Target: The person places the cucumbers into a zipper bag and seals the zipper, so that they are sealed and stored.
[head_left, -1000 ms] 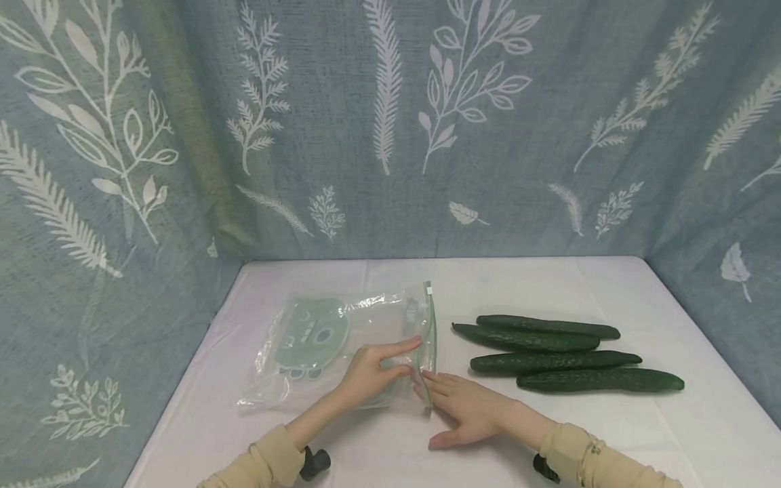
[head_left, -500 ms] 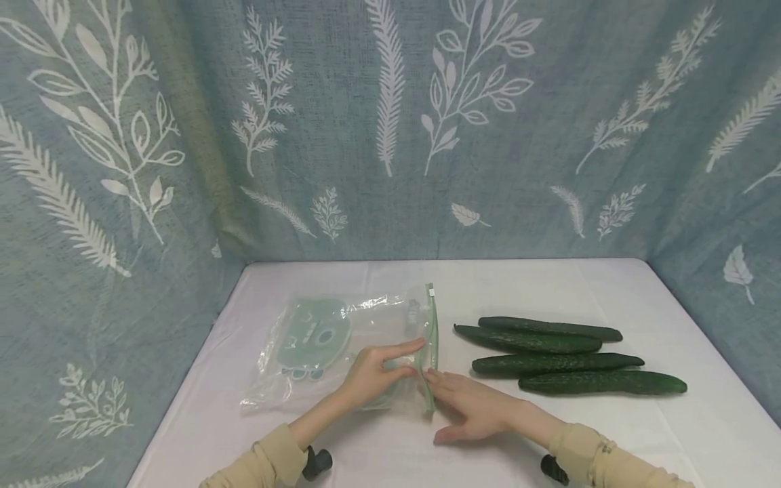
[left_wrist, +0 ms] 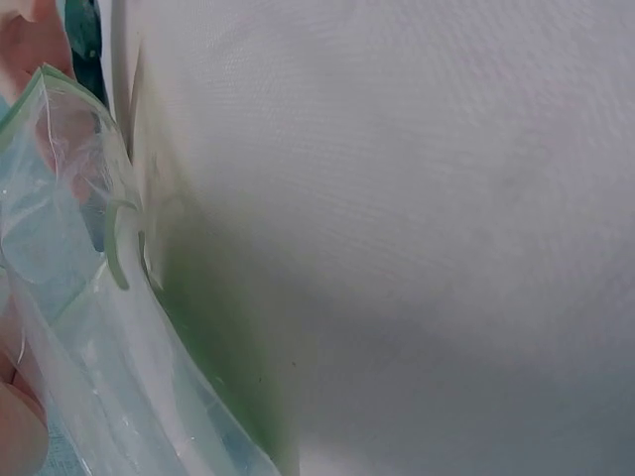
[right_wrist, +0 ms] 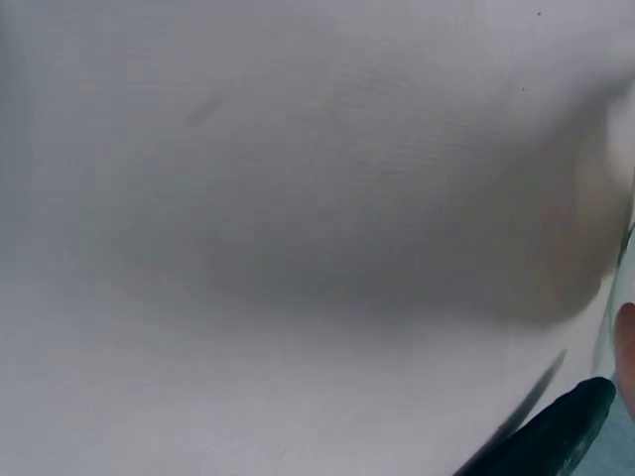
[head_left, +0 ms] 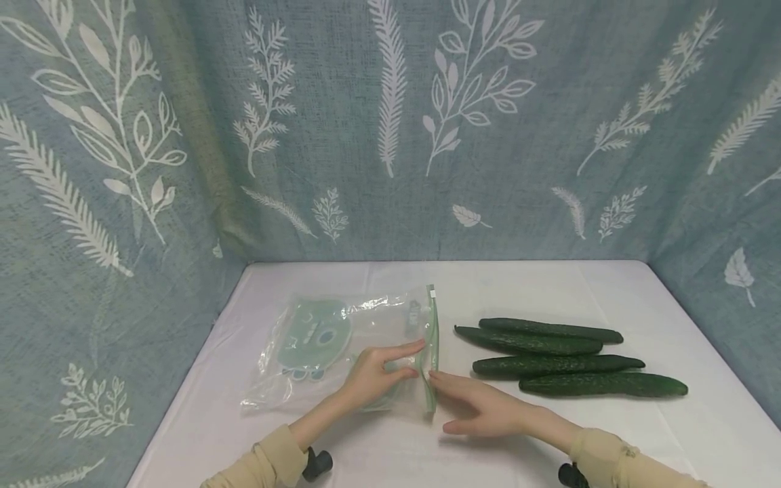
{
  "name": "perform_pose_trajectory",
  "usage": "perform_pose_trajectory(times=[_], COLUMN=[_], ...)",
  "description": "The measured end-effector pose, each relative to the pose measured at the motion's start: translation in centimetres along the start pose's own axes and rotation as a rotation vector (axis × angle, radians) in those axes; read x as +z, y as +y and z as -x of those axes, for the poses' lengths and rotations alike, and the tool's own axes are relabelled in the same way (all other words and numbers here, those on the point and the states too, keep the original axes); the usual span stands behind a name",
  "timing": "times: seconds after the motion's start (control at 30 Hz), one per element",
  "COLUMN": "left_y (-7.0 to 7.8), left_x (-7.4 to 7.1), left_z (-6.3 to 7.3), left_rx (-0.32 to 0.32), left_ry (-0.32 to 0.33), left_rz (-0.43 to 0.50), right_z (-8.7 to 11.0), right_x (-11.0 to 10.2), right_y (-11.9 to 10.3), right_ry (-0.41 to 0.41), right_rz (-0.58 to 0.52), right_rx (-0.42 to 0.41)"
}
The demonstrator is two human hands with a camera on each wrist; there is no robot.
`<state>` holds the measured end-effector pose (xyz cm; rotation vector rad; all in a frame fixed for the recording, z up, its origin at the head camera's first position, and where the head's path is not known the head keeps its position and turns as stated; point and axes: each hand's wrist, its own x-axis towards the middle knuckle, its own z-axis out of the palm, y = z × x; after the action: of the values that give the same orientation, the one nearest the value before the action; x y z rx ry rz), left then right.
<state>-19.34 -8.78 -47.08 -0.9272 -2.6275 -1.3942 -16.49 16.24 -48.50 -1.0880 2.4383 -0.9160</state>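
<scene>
A clear zip bag (head_left: 378, 315) with a green printed figure lies flat on the left half of the table, its green-edged mouth facing right. My left hand (head_left: 372, 373) holds the bag near its mouth, thumb and index finger at the edge. In the left wrist view, the bag (left_wrist: 109, 367) has its mouth partly raised and gaping. My right hand (head_left: 482, 403) lies just right of the mouth, fingers extended, fingertips at the green edge; whether they touch it is unclear. Several dark green cucumbers (head_left: 558, 364) lie side by side beyond the right hand.
A white cloth covers the table (head_left: 518, 291). Blue-green curtains (head_left: 342, 135) with white leaf patterns enclose its back and sides. The tip of a cucumber (right_wrist: 556, 426) shows at the bottom of the right wrist view.
My right hand has drawn back slightly to the right from the bag's mouth. The left hand and the bag stay nearly still, and the view has shifted a little.
</scene>
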Motion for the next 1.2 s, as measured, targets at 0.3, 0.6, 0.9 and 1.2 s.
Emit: perform_pose_trajectory(times=[0.3,0.6,0.9,1.2], left_y=[-0.1,-0.1,0.0,-0.1], left_x=[0.0,0.1,0.0,0.3], left_z=[-0.1,-0.2,-0.3,-0.3], left_rx=[-0.003,-0.015,-0.038,-0.052], left_ry=[0.000,0.011,0.006,-0.004], left_rz=[0.007,-0.002,0.010,0.014], right_z=[1.6,3.5,5.7,8.4], right_x=[-1.5,-3.1,-4.2,-5.9], right_y=[-0.1,0.3,1.5,2.5], right_ry=[0.051,0.142,0.194,0.276], right_rz=[-0.114,-0.103,-0.122,-0.022], right_rx=[0.051,0.068,0.140,0.199])
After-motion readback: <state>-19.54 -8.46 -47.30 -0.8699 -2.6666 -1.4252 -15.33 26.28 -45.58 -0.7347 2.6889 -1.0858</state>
